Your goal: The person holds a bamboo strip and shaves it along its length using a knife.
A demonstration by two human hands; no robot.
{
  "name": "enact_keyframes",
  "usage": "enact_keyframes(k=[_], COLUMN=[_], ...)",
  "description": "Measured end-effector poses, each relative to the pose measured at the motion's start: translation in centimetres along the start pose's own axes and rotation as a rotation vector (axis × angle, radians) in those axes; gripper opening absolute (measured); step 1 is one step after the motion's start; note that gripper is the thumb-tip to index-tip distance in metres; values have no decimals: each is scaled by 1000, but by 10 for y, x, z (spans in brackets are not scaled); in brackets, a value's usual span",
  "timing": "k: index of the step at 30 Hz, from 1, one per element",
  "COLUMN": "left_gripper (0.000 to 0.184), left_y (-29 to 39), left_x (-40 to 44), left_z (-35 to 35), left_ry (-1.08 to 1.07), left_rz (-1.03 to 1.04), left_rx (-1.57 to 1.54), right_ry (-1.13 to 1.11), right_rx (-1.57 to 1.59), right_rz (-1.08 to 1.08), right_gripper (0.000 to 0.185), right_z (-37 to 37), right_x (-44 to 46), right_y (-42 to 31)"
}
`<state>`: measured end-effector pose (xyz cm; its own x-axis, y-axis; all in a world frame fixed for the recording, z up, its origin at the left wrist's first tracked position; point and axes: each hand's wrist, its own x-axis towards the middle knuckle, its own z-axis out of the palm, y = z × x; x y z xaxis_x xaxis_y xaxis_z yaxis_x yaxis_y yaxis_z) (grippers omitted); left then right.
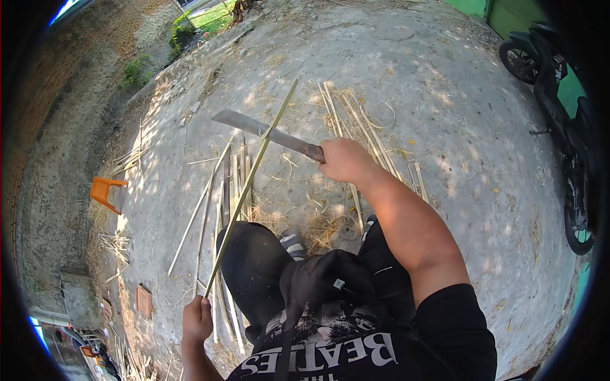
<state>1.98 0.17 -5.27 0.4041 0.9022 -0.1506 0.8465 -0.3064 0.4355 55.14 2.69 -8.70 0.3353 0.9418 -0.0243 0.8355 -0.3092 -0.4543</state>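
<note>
My right hand (344,160) is closed around the handle of a machete (289,141), its long grey blade pointing to the left. Across the blade runs a long, thin bamboo strip (250,184), meeting it near the middle. My left hand (197,317) grips the strip's lower end, low on the left beside my knee. From there the strip slants up and to the right, its far end free past the blade. Whether the edge cuts into the strip, I cannot tell.
Loose bamboo strips (207,216) lie left of my knee, and more strips (375,136) lie ahead on the right. Shavings (324,228) litter the concrete between my feet. An orange plastic stool (107,192) stands by the left wall; a motorbike (559,127) is parked at right.
</note>
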Motion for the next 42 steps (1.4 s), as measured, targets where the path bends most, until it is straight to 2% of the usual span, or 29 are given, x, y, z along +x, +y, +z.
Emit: enact_keyframes(k=[3, 6, 10, 13, 15, 18, 21, 24, 30, 33, 36, 38, 40, 42], left_gripper=[42, 42, 42, 40, 40, 41, 41, 44, 41, 39, 39, 43, 44, 44], left_y=[8, 11, 23, 8, -2, 14, 10, -4, 7, 26, 27, 21, 3, 7], left_x=[4, 20, 29, 18, 5, 0, 4, 3, 14, 26, 26, 13, -3, -11], left_z=[3, 5, -8, -37, -54, -59, -54, -36, -19, -25, -46, -63, -81, -84], left_ry=[11, 15, -16, -58, -67, -66, -64, -112, -106, -80, -138, -94, -61, -88], left_rz=[9, 90, 101, 104, 110, 95, 63, 50, 50, 102, 97, 66, 25, 36], left_rx=[-8, -28, -52, 70, 156, 135, 86, -47, -103, -31, 46, 56, 104, 92], right_ry=[-85, -328, -92, 1, 36, 130, -122, -294, 74, -44, -31, -48, 82, 59], right_rx=[90, 223, -39, -99, -4, 85, 78, 269, -76, -131, -135, -148, 58, 77], right_rz=[-129, -331, -517, -352, -62, 11, 112, 110, -269, -420, -433, -168, 110, 199], right_gripper=[19, 19, 15, 12, 14, 14, 21, 24, 16, 16, 16, 15, 15, 16], right_z=[-2, 4, -1, -15, -23, -4, -26, -18, -3, -2, 1, -11, -21, -20], right_x=[-1, -12, -26, -7, 6, 13, 9, 10, -8, -21, -15, -2, 7, 9], right_y=[-1, -11, -23, 19, 52, 61, 28, 30, 10, -15, -6, 21, 59, 69])
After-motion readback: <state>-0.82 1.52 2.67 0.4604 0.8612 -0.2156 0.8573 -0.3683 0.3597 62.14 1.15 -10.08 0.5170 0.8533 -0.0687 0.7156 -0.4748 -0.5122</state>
